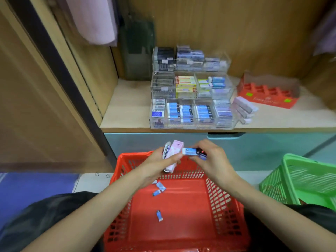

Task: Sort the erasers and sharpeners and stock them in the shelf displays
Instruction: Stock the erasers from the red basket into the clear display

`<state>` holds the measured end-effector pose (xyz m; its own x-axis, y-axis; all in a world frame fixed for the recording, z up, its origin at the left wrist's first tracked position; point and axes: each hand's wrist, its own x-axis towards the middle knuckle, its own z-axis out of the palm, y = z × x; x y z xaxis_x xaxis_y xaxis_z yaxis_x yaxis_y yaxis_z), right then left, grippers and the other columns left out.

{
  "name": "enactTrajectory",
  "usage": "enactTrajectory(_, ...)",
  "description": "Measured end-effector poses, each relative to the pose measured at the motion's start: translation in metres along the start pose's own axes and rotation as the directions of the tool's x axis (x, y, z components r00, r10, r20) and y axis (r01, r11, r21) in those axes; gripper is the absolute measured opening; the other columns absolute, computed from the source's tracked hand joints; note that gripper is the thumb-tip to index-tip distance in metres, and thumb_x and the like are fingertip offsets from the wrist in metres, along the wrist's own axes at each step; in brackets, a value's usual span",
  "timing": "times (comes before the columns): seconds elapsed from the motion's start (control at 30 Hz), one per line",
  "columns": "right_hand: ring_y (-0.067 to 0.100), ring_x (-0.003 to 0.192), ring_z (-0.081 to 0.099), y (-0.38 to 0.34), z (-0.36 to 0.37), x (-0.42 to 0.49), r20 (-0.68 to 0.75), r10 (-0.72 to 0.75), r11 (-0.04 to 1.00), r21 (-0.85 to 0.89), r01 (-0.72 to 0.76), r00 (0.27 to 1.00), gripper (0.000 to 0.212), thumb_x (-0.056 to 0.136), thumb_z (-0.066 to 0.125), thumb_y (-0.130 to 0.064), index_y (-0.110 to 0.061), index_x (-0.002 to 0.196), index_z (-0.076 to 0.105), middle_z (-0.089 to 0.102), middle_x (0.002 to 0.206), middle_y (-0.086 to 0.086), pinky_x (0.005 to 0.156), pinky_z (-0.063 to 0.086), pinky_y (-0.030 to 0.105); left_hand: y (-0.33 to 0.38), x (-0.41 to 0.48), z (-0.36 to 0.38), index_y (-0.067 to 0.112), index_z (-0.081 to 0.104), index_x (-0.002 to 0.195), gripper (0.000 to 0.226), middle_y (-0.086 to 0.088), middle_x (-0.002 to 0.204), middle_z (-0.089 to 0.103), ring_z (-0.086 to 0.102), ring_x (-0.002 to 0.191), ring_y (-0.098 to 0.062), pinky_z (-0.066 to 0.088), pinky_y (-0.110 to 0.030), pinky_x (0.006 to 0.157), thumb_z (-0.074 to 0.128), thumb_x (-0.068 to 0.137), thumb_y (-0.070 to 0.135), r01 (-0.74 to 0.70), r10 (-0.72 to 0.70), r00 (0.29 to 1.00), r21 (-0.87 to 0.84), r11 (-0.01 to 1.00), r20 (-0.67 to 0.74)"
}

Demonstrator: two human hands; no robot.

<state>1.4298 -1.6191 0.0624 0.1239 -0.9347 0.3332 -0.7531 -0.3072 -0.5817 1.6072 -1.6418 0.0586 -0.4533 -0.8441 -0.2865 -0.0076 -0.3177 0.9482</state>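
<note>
Shelf [127,110] holds tiered display [231,91], red carton [269,102], erasers [243,108].

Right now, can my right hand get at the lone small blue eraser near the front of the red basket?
Probably yes. The red basket is open-topped and nothing covers the small blue eraser on its floor. But the right hand holds blue-sleeved erasers, so gripping it could be awkward.

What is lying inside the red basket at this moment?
Three small blue erasers lie loose on the red basket floor. A pale piece shows partly at the left wrist. The left hand and right hand cover the far end.
</note>
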Motion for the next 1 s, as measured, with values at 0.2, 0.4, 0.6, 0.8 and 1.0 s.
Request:
enactTrajectory(0.2, 0.009, 0.073, 0.046, -0.013, -0.02, 0.023, -0.014, -0.132, 0.991, -0.014, 0.132, 0.991, 0.011, 0.074, 0.068, -0.011, -0.007, 0.082, 0.063, 0.051, 0.075, -0.005, 0.067, 0.032, 0.009, 0.035, 0.007, 0.016, 0.006, 0.059, 0.094, 0.01, 0.004, 0.065, 0.066, 0.06, 0.059, -0.002, 0.043, -0.012, 0.053, 0.058, 0.086, 0.0, -0.016, 0.012, 1.0, -0.174, 0.985, -0.024)
enactTrajectory(0.4, 0.0, 0.082, 0.053, -0.02, -0.029, 0.035, 0.009, 0.063, 0.964, 0.257, -0.063, 0.998, 0.047, 0.077, 0.074, -0.007, -0.013, 0.119, 0.053, 0.056, 0.09, -0.012, 0.077, 0.038, 0.004, 0.053, 0.021, 0.01, 0.012, 0.064, 0.094, 0.014, 0.003, 0.067, 0.062, 0.048, 0.057, -0.007, 0.032, -0.015, 0.043, 0.061, 0.085, 0.002, 0.017, -0.04, 0.995, -0.235, 0.972, -0.093)
enactTrajectory(0.6, 0.001, 0.077, 0.056, -0.021, -0.03, 0.047, -0.036, 0.167, 0.937, 0.318, -0.147, 0.985, 0.043, 0.08, 0.072, -0.017, -0.021, 0.118, 0.05, 0.061, 0.091, -0.009, 0.074, 0.043, 0.014, 0.059, 0.039, 0.011, 0.013, 0.062, 0.082, 0.009, 0.0, 0.067, 0.056, 0.044, 0.054, -0.007, 0.027, -0.015, 0.04, 0.063, 0.08, 0.004, -0.014, -0.023, 0.993, -0.31, 0.951, -0.114)
enactTrajectory(0.8, 0.006, 0.056, 0.052, -0.014, -0.044, 0.057, 0.142, 0.365, 0.682, 0.632, -0.368, 0.92, 0.025, 0.086, 0.061, 0.0, -0.021, 0.095, 0.052, 0.061, 0.083, 0.001, 0.055, 0.043, 0.016, 0.068, 0.055, 0.005, 0.012, 0.061, 0.088, 0.017, 0.004, 0.068, 0.067, 0.056, 0.052, -0.001, 0.033, -0.013, 0.039, 0.064, 0.072, 0.011, -0.104, 0.065, 0.988, -0.295, 0.95, -0.141)
enactTrajectory(1.0, 0.005, 0.061, 0.055, -0.007, -0.045, 0.06, 0.041, 0.365, 0.709, 0.635, -0.306, 0.93, 0.023, 0.085, 0.064, 0.001, -0.022, 0.085, 0.058, 0.062, 0.075, -0.006, 0.057, 0.045, 0.014, 0.071, 0.064, 0.001, 0.011, 0.064, 0.106, 0.038, -0.002, 0.099, 0.073, 0.068, 0.091, -0.014, 0.052, -0.023, 0.078, 0.075, 0.069, 0.01, -0.191, 0.167, 0.976, -0.176, 0.966, -0.142)
